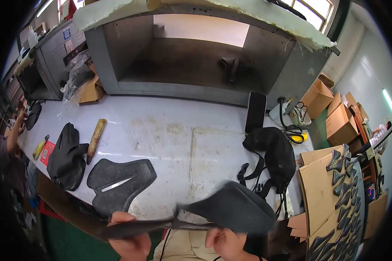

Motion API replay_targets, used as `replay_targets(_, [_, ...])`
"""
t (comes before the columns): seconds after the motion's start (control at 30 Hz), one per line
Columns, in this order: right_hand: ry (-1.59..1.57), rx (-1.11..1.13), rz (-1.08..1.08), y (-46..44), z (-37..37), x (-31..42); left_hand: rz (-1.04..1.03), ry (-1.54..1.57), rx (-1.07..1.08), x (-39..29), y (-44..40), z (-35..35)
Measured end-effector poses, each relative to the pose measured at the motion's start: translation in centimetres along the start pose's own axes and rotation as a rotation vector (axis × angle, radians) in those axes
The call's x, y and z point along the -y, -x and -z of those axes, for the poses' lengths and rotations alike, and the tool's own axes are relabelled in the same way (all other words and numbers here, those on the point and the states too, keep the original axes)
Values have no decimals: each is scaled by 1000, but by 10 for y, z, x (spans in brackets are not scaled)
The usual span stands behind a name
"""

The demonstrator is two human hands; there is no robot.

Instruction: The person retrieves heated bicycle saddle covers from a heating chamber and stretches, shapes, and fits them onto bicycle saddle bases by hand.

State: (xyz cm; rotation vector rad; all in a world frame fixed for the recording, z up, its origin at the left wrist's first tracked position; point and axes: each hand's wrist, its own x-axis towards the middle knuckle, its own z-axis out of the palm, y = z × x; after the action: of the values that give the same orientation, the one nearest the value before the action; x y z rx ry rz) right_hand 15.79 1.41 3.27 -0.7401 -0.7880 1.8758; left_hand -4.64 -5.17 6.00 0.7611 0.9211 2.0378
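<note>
A black leather shoe upper piece (237, 206) is stretched between my hands at the front edge of the table, partly blurred. My left hand (131, 238) is closed round its narrow strip at the left. Lower and to the right, my right hand (227, 243) pinches the bottom edge below the wide part. Just beyond my left hand lies a flat black cut piece (120, 180) with a slit in it. Farther left rests a stack of dark uppers (68, 158), with a wooden-handled tool (96, 138) beside it.
A grey metal cabinet (196, 92) spans the back of the table (161, 130). A phone (256, 112) leans against it. A black bag (276, 158) with straps lies at right. Several shoe heels (341, 191) rest on cardboard at far right. Another person's hand (20, 119) is at far left.
</note>
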Motion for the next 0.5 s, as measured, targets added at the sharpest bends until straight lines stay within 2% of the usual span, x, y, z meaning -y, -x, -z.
replay_targets(0.03, [-44,21,-1,-1,0,-1,-145,39,-263,6,11,-15])
replay_targets(0.1, [-133,66,2,-4,-2,-3,-400,38,171,13,-1,-19])
replay_targets(0.13, [-303,163,-45,-7,-5,-3,-282,-27,575,1,-16,0])
replay_targets(0.17, [-472,260,-95,-10,-7,-2,-345,-102,778,6,-30,19])
replay_targets(0.23, [-286,180,-193,-24,6,2,186,-322,131,-16,-3,-9])
replay_targets(0.27, [-269,157,-313,-24,-8,22,233,-46,74,-15,-8,-21])
replay_targets(0.3, [-251,134,-432,-24,-26,44,233,-42,79,-13,-8,-16])
replay_targets(0.33, [-44,-34,-612,-27,-32,52,316,-61,204,-11,-7,-4])
replay_targets(0.37, [-43,-40,-607,-25,-20,43,401,-80,331,-10,-7,4])
replay_targets(0.43, [-165,219,-562,-20,24,9,420,-59,392,-14,-12,10])
replay_targets(0.47, [-31,215,-636,-20,27,10,578,-158,519,-21,-18,13])
replay_targets(0.5, [-29,214,-635,-19,28,11,730,-259,645,-26,-21,14])
